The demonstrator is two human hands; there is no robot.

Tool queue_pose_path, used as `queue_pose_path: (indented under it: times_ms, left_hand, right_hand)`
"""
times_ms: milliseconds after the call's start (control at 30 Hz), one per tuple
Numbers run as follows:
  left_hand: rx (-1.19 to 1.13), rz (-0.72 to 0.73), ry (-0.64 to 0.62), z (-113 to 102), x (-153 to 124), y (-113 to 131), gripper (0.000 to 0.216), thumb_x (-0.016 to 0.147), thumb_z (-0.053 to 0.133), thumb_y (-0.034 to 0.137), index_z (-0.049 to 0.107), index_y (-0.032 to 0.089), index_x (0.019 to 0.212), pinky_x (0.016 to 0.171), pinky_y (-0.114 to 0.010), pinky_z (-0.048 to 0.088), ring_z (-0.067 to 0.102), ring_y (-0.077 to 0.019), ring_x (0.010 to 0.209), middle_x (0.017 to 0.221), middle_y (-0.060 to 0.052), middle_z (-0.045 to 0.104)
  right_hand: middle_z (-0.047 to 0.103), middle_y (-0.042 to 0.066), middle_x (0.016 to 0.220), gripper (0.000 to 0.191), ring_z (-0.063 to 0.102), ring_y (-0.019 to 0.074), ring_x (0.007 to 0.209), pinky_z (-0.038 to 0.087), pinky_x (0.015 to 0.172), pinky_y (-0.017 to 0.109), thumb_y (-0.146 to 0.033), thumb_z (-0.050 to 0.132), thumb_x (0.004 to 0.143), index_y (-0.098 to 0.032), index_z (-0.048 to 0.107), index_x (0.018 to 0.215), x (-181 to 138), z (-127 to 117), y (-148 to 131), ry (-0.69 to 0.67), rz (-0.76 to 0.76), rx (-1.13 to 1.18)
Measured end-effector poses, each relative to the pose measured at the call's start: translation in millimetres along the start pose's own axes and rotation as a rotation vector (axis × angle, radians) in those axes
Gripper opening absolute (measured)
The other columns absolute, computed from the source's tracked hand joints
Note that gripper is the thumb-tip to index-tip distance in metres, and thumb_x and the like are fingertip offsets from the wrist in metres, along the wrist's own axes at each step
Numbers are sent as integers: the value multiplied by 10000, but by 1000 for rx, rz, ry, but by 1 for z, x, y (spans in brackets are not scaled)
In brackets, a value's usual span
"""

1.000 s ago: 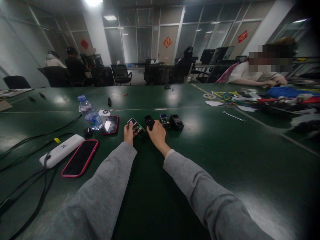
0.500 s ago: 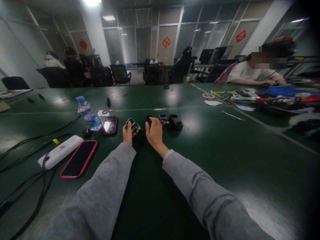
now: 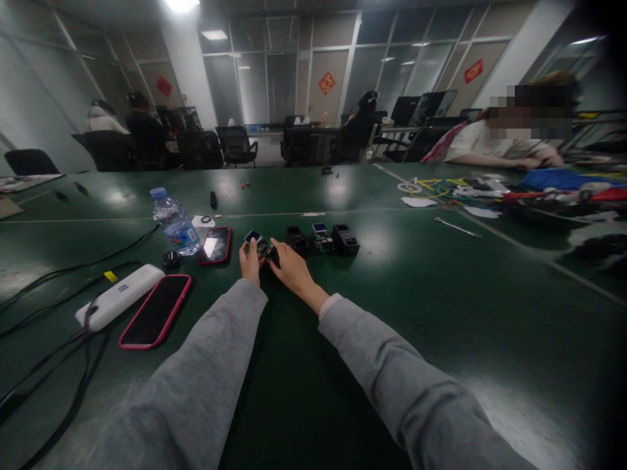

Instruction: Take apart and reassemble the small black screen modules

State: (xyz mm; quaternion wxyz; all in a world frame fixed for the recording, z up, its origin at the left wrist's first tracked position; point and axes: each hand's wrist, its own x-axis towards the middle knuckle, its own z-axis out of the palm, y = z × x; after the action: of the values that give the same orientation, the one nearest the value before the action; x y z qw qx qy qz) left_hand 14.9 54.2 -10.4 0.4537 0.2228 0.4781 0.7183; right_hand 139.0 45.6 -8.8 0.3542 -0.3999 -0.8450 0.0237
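My left hand (image 3: pixel 250 262) is closed on the left side of a small green circuit board (image 3: pixel 262 246) with a little screen (image 3: pixel 253 237) at its upper end. The fingers of my right hand (image 3: pixel 290 262) are closed at the board's lower right end, where a dark part shows between the two hands. Those fingers partly hide what they grip. Just beyond my right hand stands a black plastic case (image 3: pixel 296 240). Beside it lies a second circuit board (image 3: pixel 322 239) with a screen, then another black case (image 3: pixel 345 240).
Left of my hands are a phone (image 3: pixel 215 245), a water bottle (image 3: pixel 175 222), a white power bank (image 3: pixel 120 297), a pink-edged phone (image 3: pixel 155 312) and black cables (image 3: pixel 73 398). A wrench (image 3: pixel 458 227) and piled cables (image 3: pixel 441 189) lie right, near a seated person (image 3: pixel 490 145).
My right hand has moved left from the nearer black case to the circuit board in my left hand. That case now stands uncovered on the table.
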Motion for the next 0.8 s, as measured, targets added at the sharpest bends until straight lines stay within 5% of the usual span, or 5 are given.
queue_pose_path:
  times_ms: [300,500,800]
  left_hand:
    - [148,108,-97,-5,14,-15,313,932,505,359,550,209,1203,880,-318,526,649,-183,1039,1184,-79,642]
    - [498,291,-87,-7,10,-16,362,933,481,379,564,217,1247,1098,-416,370,524,-239,1259,1265,-84,625]
    - [641,357,-109,-5,1,-14,434,949,436,381,501,200,1337,1159,-412,282,436,-236,1348,1377,-104,551]
  right_hand:
    - [547,147,1241,462,539,235,1142,485,937,358,-228,560,922,-103,403,1338,1,-4,-6,-11,123,34]
    - [564,148,1192,406,563,242,1094,501,876,347,-227,540,931,-102,409,1295,2,-5,-10,-42,196,-28]
    - [573,167,1162,392,575,256,1067,504,856,371,-265,557,944,-90,434,1272,1,1,-7,-60,249,-68]
